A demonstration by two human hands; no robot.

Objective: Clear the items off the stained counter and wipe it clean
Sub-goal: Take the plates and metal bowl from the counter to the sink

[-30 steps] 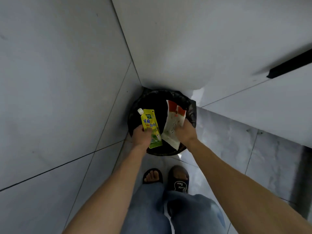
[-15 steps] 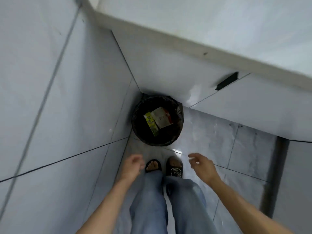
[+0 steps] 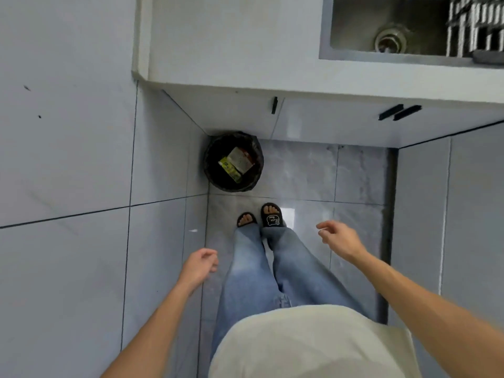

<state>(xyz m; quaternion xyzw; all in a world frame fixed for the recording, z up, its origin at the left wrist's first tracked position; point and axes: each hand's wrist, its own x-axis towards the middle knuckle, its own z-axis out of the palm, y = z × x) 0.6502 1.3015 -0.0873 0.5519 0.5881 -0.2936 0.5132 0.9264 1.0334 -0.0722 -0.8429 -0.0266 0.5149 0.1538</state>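
Note:
A round black bin (image 3: 211,170) stands on the floor in the corner below the counter. Inside it lie a yellow-green spouted pouch (image 3: 230,168) and a white and red packet (image 3: 240,160), partly overlapping. My left hand (image 3: 199,266) hangs low beside my left leg, fingers loosely curled and holding nothing. My right hand (image 3: 338,238) is out to the right of my feet, fingers apart and empty. Both hands are well away from the bin. The white counter (image 3: 245,45) runs across the top of the view.
A steel sink (image 3: 390,28) with a round drain is set in the counter at upper right, with a metal rack (image 3: 476,23) over its right end. White cabinet doors with black handles (image 3: 399,112) sit under the counter. A tiled wall fills the left side.
One second ago both hands held the pouch and packet over the bin. Both items were let go and lie inside it. I have stood up; the hands have drawn back and the counter came into view.

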